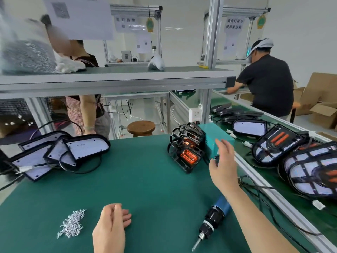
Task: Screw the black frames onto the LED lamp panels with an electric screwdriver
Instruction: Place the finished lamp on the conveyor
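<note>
Take the black latticed plastic frames [186, 148], stacked on edge against a teal metal box [213, 136] at the green mat's [138, 179] far right, by the outer rim, likely light, stiff, brittle-ribbed; right hand [221, 165] spread beside them, left hand [111, 229] loosely open, both empty.

Screws [72, 223] lie left of the screwdriver [211, 220]; frames [186, 148] behind, panels [60, 152] far left
</note>
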{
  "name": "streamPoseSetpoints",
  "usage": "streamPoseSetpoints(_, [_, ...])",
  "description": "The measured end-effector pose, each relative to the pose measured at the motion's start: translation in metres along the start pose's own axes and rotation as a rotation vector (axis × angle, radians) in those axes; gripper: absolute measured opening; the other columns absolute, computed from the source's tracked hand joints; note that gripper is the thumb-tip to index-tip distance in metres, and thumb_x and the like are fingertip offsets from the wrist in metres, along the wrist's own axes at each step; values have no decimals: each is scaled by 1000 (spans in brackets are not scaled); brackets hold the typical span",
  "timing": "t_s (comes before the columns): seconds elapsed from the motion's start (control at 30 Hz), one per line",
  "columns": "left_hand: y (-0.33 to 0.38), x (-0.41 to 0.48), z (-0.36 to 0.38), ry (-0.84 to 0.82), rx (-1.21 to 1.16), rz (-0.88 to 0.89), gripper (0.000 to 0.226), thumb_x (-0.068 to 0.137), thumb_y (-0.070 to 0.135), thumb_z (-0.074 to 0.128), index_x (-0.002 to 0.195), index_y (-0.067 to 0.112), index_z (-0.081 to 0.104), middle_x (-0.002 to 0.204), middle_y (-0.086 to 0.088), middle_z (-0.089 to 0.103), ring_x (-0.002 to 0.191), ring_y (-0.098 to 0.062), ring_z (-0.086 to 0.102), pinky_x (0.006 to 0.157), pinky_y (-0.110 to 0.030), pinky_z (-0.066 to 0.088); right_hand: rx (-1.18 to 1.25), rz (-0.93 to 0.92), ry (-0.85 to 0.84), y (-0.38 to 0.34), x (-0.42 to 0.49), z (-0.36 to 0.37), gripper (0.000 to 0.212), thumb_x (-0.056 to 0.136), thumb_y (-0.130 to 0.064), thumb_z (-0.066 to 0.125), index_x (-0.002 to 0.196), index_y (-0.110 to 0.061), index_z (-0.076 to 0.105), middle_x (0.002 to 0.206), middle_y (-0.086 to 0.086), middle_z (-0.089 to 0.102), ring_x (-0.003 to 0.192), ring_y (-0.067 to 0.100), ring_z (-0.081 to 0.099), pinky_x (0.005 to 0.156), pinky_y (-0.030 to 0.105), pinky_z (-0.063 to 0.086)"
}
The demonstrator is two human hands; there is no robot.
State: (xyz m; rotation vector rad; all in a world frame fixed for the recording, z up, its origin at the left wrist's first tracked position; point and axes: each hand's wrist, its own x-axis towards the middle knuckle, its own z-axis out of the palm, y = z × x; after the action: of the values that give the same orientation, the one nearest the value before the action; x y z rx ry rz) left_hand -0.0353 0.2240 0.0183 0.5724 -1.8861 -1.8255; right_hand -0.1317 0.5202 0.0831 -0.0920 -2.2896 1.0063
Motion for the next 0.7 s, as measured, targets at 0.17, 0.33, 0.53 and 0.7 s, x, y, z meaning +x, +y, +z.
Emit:
streamPoseSetpoints(0.17, [3,0,1,8,-10,-4,20,101,9,54,87,11,67,71,-5,74,67,-18,75,77,-46,61,-439,-215,-407,5,23,33,83,88,14,50,157,-29,34,170,-4,-3,151,28,23,117,44,36])
streamPoseSetpoints(0.33, [6,1,-2,-7,-35,-14,19,102,8,53,89,10,67,72,-6,74,67,-17,74,71,-36,59,-621,-299,-497,11,43,49,88,84,14,48,152,-42,39,170,-10,-4,127,28,43,90,39,51])
streamPoseSetpoints(0.53, [23,37,-14,44,-60,-35,14,101,9,55,95,16,65,88,-6,74,76,-14,74,76,-32,56,-691,-328,-519,18,50,57,84,88,14,44,149,-44,46,169,-14,10,129,27,35,101,36,47])
streamPoseSetpoints(0.7, [54,127,-46,323,282,158,18,94,20,66,108,29,59,119,4,43,106,-18,49,85,-32,44,-579,-346,-470,20,46,58,61,93,10,50,137,-30,64,159,-8,40,124,29,39,102,40,47])
